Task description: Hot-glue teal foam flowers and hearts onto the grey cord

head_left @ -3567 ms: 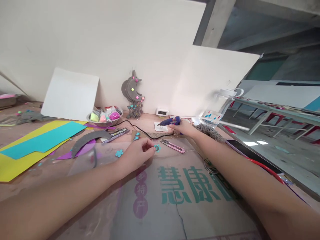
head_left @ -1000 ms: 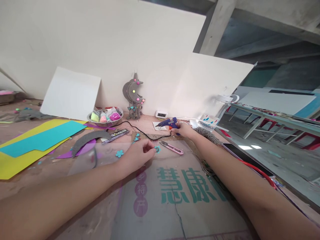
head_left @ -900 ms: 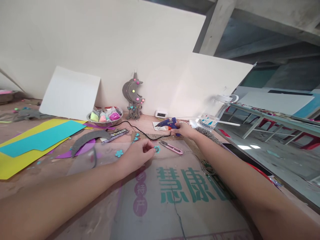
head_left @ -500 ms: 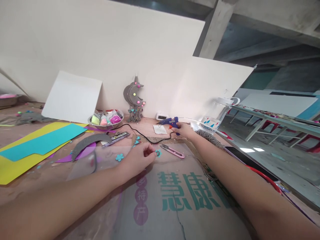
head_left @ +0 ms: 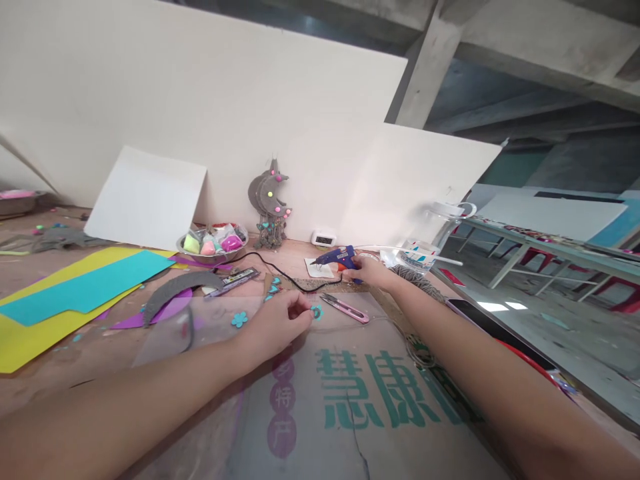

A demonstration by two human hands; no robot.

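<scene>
My right hand (head_left: 373,272) is wrapped round the handle of a blue glue gun (head_left: 336,256), its nozzle pointing left over a small white pad (head_left: 319,269). My left hand (head_left: 286,319) is closed in a pinch at the edge of a small teal flower (head_left: 317,311) with a grey centre; the fingers partly hide the grip. Another teal flower (head_left: 239,320) lies left of that hand. Just right of the pinched flower rest pink thread snips (head_left: 346,309). Small teal cut pieces (head_left: 273,287) lie beyond the left hand, and a printed plastic sheet (head_left: 400,447) spreads under both forearms.
A bowl of coloured clay packets (head_left: 213,245) stands behind, beside a grey moon ornament (head_left: 270,197). The black cord (head_left: 280,270) curves across the table. Teal and yellow sheets (head_left: 90,287) lie left. Grey yarn (head_left: 417,281), a clear jug (head_left: 443,223) and a phone (head_left: 500,333) are at right.
My right hand has lifted the glue gun slightly and tilted it, so the nozzle now points down to the left over the pad. My left hand stays by the flower.
</scene>
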